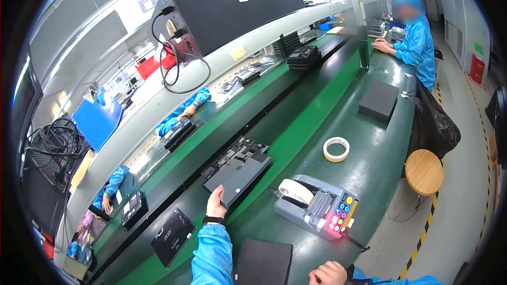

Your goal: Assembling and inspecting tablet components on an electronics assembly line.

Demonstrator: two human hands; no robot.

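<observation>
My left hand grips the near left corner of a dark grey flat laptop-like panel, with the thumb against its edge. Right behind the panel lies a unit with exposed circuit boards; whether the two are joined I cannot tell. Low in the picture, my right hand rests by the bench edge with curled fingers, and anything inside them is hidden. Between my hands lies a closed black laptop-like slab. Beyond my right hand stands a grey tape dispenser with a white tape roll and lit coloured buttons.
A loose tape roll and a black block lie along the green bench. On the conveyor sit a dark tablet-like panel and stacked black units. A co-worker in blue stands far right, near a wooden stool.
</observation>
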